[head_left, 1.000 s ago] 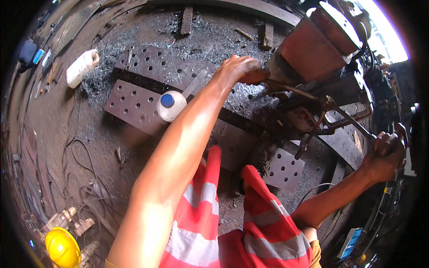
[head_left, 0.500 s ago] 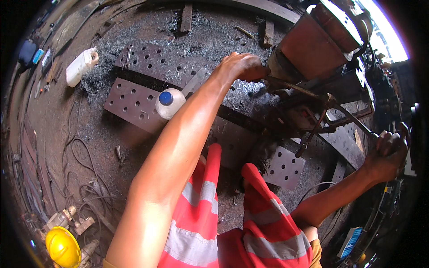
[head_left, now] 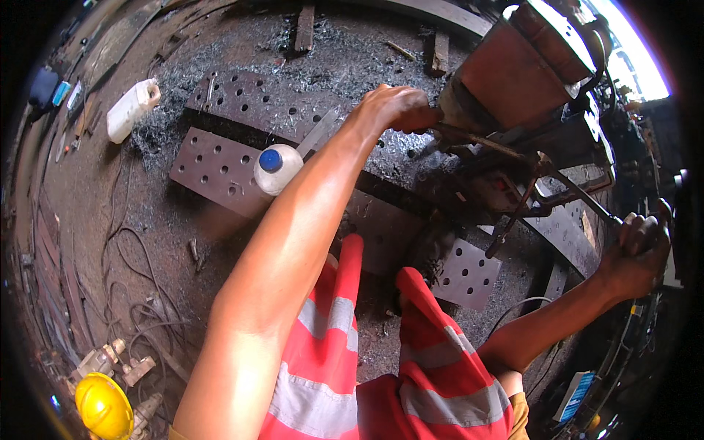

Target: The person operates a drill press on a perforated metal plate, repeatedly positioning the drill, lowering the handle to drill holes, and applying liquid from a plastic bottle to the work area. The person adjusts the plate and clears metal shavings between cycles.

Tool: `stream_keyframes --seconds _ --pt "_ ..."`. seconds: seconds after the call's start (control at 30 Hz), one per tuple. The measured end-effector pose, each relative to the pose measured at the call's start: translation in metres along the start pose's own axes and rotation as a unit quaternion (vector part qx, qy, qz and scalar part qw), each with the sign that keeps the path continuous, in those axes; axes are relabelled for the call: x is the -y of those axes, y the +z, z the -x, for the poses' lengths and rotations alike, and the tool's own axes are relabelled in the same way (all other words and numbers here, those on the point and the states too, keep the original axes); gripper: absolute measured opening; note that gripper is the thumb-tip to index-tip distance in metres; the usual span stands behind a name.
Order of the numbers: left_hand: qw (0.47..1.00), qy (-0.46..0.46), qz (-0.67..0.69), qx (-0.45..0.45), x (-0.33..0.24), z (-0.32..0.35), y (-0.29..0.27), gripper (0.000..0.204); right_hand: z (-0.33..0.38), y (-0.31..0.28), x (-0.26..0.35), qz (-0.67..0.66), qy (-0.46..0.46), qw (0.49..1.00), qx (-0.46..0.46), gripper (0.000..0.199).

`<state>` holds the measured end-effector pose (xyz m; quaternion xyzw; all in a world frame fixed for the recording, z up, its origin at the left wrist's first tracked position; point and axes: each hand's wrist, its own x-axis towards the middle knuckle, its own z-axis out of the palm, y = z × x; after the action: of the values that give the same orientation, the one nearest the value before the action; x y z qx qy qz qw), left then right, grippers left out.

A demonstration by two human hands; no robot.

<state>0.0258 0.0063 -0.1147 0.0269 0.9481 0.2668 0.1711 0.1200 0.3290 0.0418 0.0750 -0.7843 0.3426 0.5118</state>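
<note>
While seen from the head camera, looking down: left hand [head_left: 392, 108] stretched far forward, fingers curled together around something at the base of a rusty drilling machine [head_left: 513, 81]; what exactly sits inside the fist cannot be told, since the knuckles hide it. Right hand [head_left: 636, 253] out at the right edge, clamped on a thin steel lever handle [head_left: 579, 194] running up and left toward the machine's linkage. Both forearms bare, reaching in from the lower edge over an orange high-visibility vest [head_left: 381, 367] with grey reflective bands.

Under the left forearm, on the ground: dark perforated steel plates [head_left: 213, 165], drilled with rows of round holes, lying flat and side by side, with a further holed plate [head_left: 466, 275] near the vest. Heaped grey metal swarf [head_left: 352, 59] across and around the plates, thickest just below the machine. Standing on the plates just beside the left forearm: white plastic bottle with a blue cap [head_left: 273, 167], upright, cap facing the camera. Well apart at upper left: white plastic jug [head_left: 132, 108] lying on its side at the edge of the swarf. Down at lower left: yellow hard hat [head_left: 104, 407] on the dirt floor, near loose dark cables [head_left: 139, 293] trailing over the ground. At lower right, beside the right elbow: small blue-and-white box [head_left: 577, 396], partly hidden in shadow.
</note>
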Motion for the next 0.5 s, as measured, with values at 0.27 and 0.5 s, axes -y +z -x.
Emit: stream_keyframes --seconds 0.27,0.5 --pt "0.999 0.041 0.011 -0.009 -0.002 0.001 0.0 0.047 -0.008 -0.005 0.003 -0.348 0.184 0.919 0.029 0.034" --pt "0.999 0.031 -0.008 0.024 -0.001 -0.001 -0.006 0.047 0.004 0.01 0.026 -0.245 0.155 0.957 -0.01 0.032"
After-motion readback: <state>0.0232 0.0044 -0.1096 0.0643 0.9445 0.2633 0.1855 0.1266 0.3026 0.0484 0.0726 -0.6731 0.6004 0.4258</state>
